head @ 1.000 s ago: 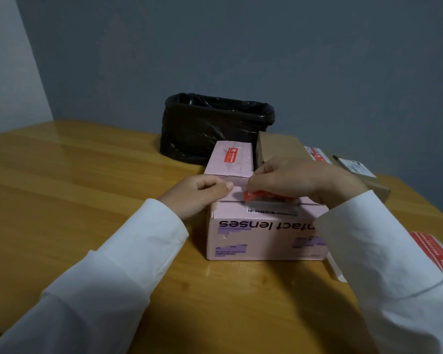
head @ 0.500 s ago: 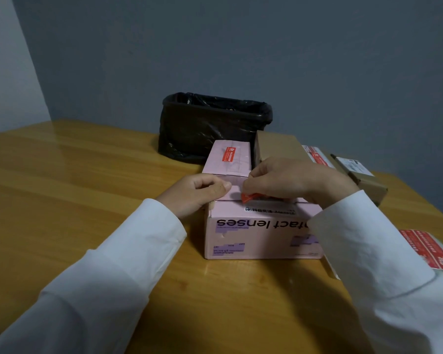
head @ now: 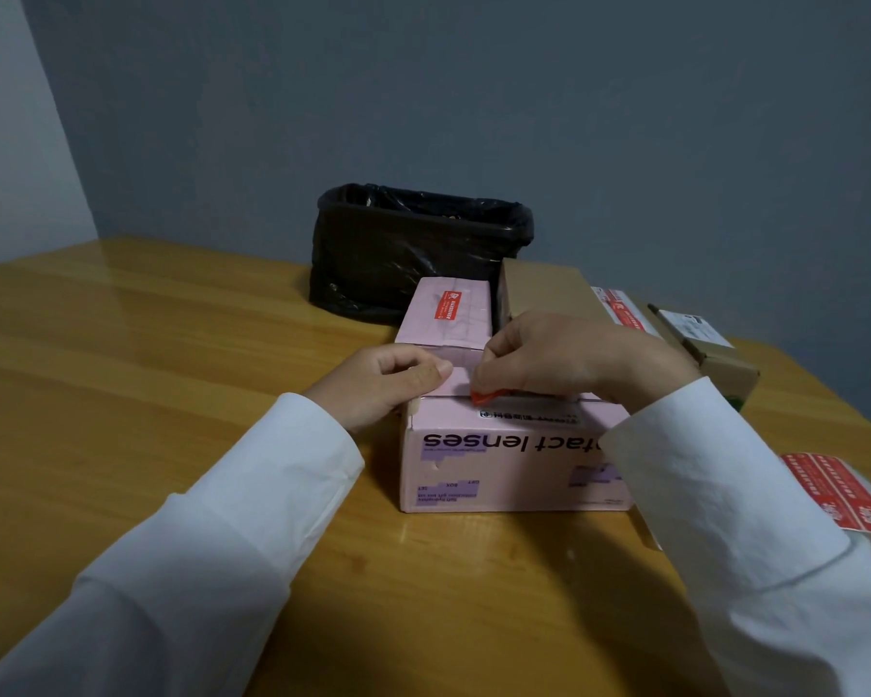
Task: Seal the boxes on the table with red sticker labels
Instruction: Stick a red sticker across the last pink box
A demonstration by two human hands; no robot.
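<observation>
A pink box (head: 509,460) stands on the wooden table (head: 172,374), near the person. The left hand (head: 383,379) is curled, its thumb pressed on the box's top at the left edge. The right hand (head: 569,359) pinches a red sticker (head: 489,396) against the top's near edge. Behind stands a 2nd pink box (head: 448,314) already bearing a red label (head: 447,305), beside a brown box (head: 544,289) and a black bin (head: 413,249). A sheet of red stickers (head: 840,490) lies at right.
</observation>
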